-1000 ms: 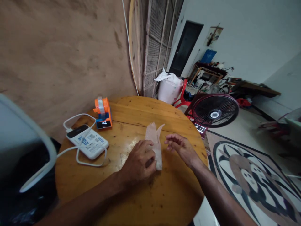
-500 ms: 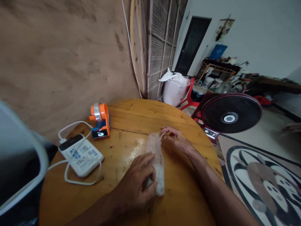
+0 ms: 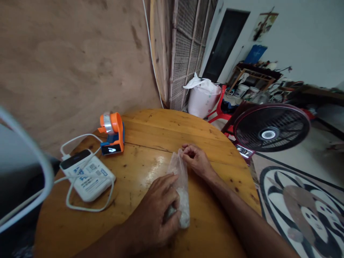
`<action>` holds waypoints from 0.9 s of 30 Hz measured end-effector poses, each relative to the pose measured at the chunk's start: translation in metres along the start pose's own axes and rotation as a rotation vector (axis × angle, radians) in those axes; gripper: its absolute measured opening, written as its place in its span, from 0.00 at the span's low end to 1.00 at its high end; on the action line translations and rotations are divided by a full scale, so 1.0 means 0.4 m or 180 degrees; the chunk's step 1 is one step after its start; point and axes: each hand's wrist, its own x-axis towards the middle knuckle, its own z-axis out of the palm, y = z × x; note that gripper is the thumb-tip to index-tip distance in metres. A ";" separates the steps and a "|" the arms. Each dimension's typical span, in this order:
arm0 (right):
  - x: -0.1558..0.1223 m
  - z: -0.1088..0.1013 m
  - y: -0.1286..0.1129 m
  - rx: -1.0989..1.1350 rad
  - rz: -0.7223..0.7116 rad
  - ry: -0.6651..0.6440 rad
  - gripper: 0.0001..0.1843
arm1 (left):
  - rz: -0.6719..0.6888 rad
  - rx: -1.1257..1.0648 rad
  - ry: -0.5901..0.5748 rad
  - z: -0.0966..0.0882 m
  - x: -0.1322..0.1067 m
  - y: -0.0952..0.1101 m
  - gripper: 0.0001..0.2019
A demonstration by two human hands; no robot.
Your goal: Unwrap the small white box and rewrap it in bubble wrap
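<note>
Fingers of the right hand (image 3: 197, 161) are pinched together on the far end of a crinkly clear plastic bag (image 3: 181, 173). Left hand (image 3: 153, 208) lies along the bag's left side, fingers curled, thumb set apart from them; they touch the bag, but can't tell if they clamp it. Head view, only one: bag lies lengthwise on the bench (image 3: 212, 222), running from the right fingertips back past the left thumb. Near end, right beside the left thumb, looks thick and whitish; contents or folded layers, can't tell.

Progress, my read: mid-handling. Bag is laid out and held at its far end; near end looks filled or folded. No knot or tape visible on it, and the end under the right fingers is too covered to call open or closed. So not finished, I'd judge; how much is left can't be told.

Tape dispenser (image 3: 120, 129) stands well beyond and left of the left fingers, touched by neither hand. Power bank (image 3: 92, 190) with white cable (image 3: 86, 135) sits left of the left fingers, also untouched. Fan (image 3: 268, 134) well right of the right fingers.
</note>
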 end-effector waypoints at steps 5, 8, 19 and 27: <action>-0.004 0.006 -0.008 -0.0495 -0.0169 0.0049 0.03 | 0.0363 0.0412 0.0019 -0.012 0.007 0.010 0.04; -0.007 0.009 -0.016 -0.0807 -0.0342 0.0007 0.04 | 0.0599 0.0562 -0.0008 -0.019 0.012 0.012 0.03; -0.034 -0.009 -0.079 -0.2335 0.0010 0.0049 0.24 | 0.0567 0.0387 -0.0090 -0.028 0.016 0.014 0.05; -0.041 -0.021 -0.084 -0.2605 0.0466 -0.0008 0.14 | 0.0545 0.0312 -0.0060 -0.025 0.016 0.016 0.05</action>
